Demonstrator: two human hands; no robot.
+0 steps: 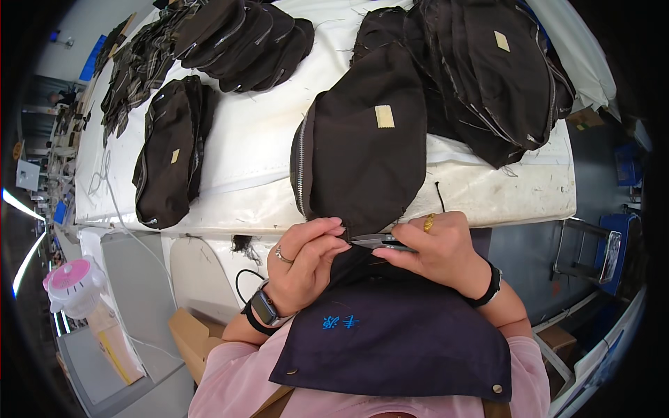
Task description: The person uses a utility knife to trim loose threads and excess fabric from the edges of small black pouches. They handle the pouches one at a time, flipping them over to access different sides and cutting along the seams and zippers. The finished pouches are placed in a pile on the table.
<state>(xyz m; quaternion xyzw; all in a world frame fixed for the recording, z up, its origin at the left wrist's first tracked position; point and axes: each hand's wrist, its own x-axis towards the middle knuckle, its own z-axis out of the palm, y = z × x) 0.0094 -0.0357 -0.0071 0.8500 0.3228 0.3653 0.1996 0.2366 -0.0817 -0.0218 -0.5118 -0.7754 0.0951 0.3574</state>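
Note:
A black fabric bag piece (366,157) with a metal zipper along its left side and a pale patch lies at the table's near edge. My left hand (306,256) pinches the narrow lower end of this piece between thumb and fingers. Thread snips (373,241) are held in my right hand (436,251), their blades pointing left and touching or very close to the fabric by my left fingertips. Whether the blades are parted is hard to tell.
More black zippered pieces lie piled at the back right (491,78), at the back left (251,42) and singly on the left (170,157). Plaid fabric (138,73) is heaped at the far left of the white-covered table (251,141). A pink-and-white fan (76,287) stands lower left.

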